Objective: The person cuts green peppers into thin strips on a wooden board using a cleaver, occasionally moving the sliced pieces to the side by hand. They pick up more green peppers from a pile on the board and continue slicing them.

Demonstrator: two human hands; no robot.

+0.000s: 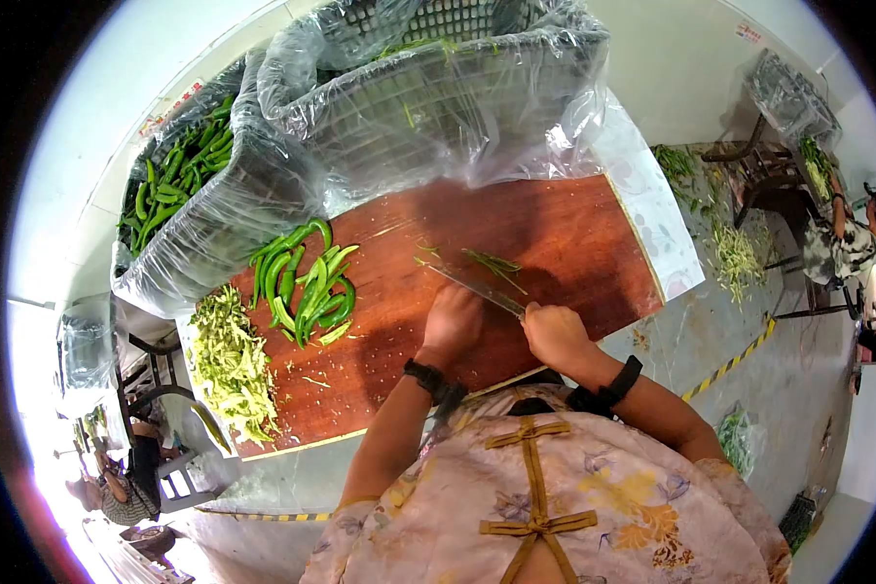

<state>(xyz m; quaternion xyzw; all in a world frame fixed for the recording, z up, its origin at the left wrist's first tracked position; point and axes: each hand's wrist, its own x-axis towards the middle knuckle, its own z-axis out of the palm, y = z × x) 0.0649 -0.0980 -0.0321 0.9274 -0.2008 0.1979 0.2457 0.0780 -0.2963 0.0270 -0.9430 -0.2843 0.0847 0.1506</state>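
My right hand (555, 331) grips the handle of a knife (479, 289), its blade lying across the red-brown cutting board (555, 234) and pointing left. My left hand (453, 321) rests on the board just beside the blade, fingers curled; whether it holds anything is hidden. A few slit green chili peppers (494, 263) lie just beyond the blade. A pile of whole green chili peppers (307, 282) sits on the board to the left. Pale green cut trimmings (232, 365) are heaped at the board's left end.
A plastic-lined crate (438, 97) stands behind the board, nearly empty. Another lined crate (180, 180) at the left holds green peppers. Trimmings litter the floor (735, 258) at right, near a seated person (847, 243). Other people (117, 477) sit at lower left.
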